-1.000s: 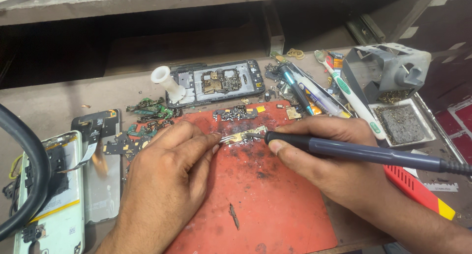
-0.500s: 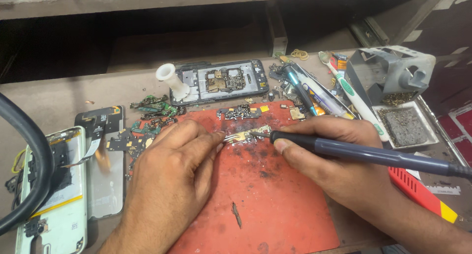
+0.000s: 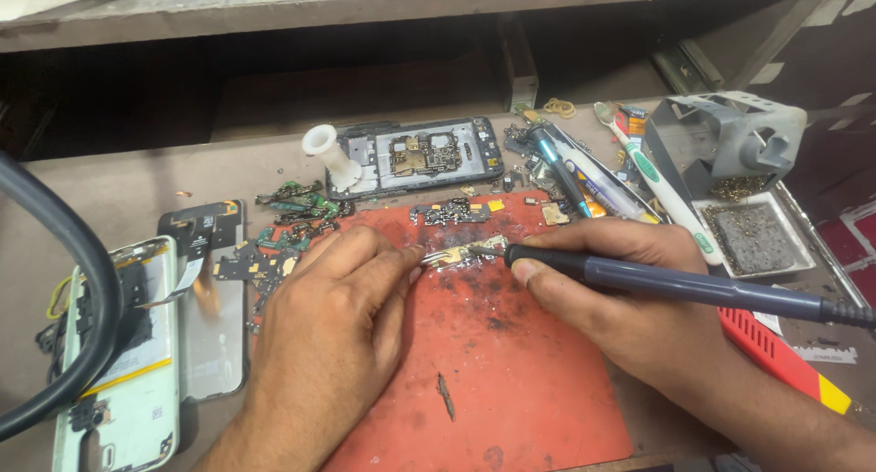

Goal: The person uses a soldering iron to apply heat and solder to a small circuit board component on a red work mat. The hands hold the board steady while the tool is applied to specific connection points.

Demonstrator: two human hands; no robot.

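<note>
My left hand [image 3: 333, 335] lies palm down on the red work mat [image 3: 511, 381], fingers pressed together and stretched forward, the fingertips pinning one end of a small metal part [image 3: 453, 254] against the mat; how the thumb sits I cannot tell, since it is tucked under the hand. My right hand [image 3: 611, 298] is curled around the dark blue soldering iron [image 3: 675, 282], thumb and fingers closed on its barrel, and its tip [image 3: 476, 250] meets the other end of that small part. The part is shiny and blurred, so its exact shape is hard to make out. The iron's cord end runs off the right edge. A small dark sliver [image 3: 445, 395] lies on the mat nearer to me, and scorch marks [image 3: 497, 324] darken the mat by the work.

To my left a pale green phone [image 3: 123, 381] lies opened, half covered by a thick black cable [image 3: 78, 280] that cuts off at the frame's edge. Beside my right wrist a red and yellow tool [image 3: 789, 362] is partly hidden by my forearm. Beyond my fingers sit green circuit scraps [image 3: 297, 203], a stripped phone frame [image 3: 415, 154] with a white plastic spool [image 3: 327, 152], pens and a toothbrush [image 3: 662, 184], and a grey iron stand [image 3: 730, 139] with its tray [image 3: 753, 236]
</note>
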